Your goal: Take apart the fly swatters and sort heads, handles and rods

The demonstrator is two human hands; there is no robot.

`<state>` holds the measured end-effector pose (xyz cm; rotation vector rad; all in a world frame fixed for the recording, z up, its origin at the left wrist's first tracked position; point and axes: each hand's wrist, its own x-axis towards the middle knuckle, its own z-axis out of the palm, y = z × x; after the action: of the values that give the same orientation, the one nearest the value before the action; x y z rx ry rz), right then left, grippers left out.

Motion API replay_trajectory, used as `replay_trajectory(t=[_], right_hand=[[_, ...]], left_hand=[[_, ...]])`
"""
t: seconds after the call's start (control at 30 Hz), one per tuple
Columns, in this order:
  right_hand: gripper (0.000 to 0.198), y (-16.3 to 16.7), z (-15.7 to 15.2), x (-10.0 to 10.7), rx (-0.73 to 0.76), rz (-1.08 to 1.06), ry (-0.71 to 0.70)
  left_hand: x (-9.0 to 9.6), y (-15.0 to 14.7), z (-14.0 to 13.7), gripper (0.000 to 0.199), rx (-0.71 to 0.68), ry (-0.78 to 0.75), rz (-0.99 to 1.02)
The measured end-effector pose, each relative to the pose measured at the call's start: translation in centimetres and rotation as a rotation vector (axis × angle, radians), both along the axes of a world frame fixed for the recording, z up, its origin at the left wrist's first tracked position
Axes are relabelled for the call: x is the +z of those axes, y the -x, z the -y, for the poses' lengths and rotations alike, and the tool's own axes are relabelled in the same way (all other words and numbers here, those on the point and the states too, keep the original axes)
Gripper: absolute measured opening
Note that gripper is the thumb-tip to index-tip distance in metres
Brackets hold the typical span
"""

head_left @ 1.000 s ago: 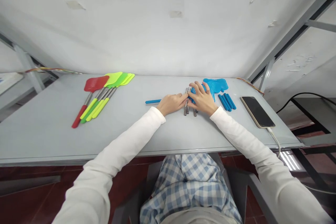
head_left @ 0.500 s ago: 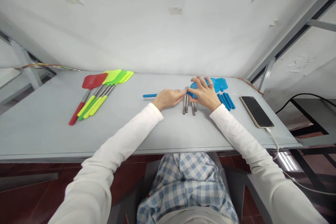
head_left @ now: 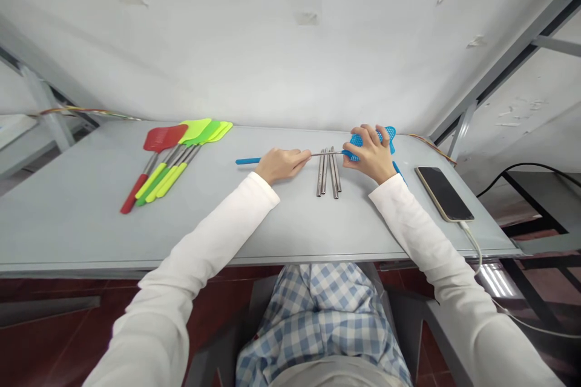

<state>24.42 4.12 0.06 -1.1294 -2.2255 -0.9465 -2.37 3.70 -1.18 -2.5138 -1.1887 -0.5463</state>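
Note:
A blue fly swatter [head_left: 247, 161] lies crosswise between my hands, its metal rod showing in the middle. My left hand [head_left: 282, 164] is closed round the swatter where the blue handle meets the rod. Further right, my right hand [head_left: 371, 154] grips the blue perforated head [head_left: 357, 141] with bent fingers. Several metal tubes [head_left: 333, 175] lie on the table under and in front of the rod. Behind the right hand, a blue grip [head_left: 399, 172] shows only in part.
Red, green and yellow fly swatters [head_left: 166, 138] lie overlapped at the left on the grey table [head_left: 290, 224]. A phone [head_left: 443, 193] with a white charging cable [head_left: 472, 240] lies at the right. A white wall [head_left: 254, 60] closes off the back.
My hands have moved apart: the right one right with the blue head, the left one slightly left with the handle. The metal rod between them now shows, and the right hand covers most blue grips.

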Motion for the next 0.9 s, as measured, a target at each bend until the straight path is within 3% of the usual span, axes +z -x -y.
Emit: replay_trajectory(t=[0.2, 0.37, 0.5, 0.7, 0.9], right_hand=[[0.018, 0.7, 0.5, 0.4, 0.002, 0.040, 0.099], [0.023, 2.7, 2.1, 0.8, 0.020, 0.084, 0.185], [0.028, 4.3, 3.0, 0.5, 0.060, 0.127, 0.240], [0.030, 4.5, 3.1, 0.0, 0.085, 0.117, 0.239], [0.029, 4.4, 3.0, -0.2, 0.067, 0.070, 0.227]], left_hand=[[0.4, 0.0, 0.5, 0.034, -0.012, 0.046, 0.009], [0.3, -3.1, 2.1, 0.030, -0.016, 0.070, 0.020], [0.1, -4.9, 3.1, 0.030, 0.066, 0.096, -0.022], [-0.8, -4.3, 2.4, 0.032, 0.152, 0.176, -0.049], [-1.4, -3.9, 1.4, 0.033, 0.142, 0.178, -0.045]])
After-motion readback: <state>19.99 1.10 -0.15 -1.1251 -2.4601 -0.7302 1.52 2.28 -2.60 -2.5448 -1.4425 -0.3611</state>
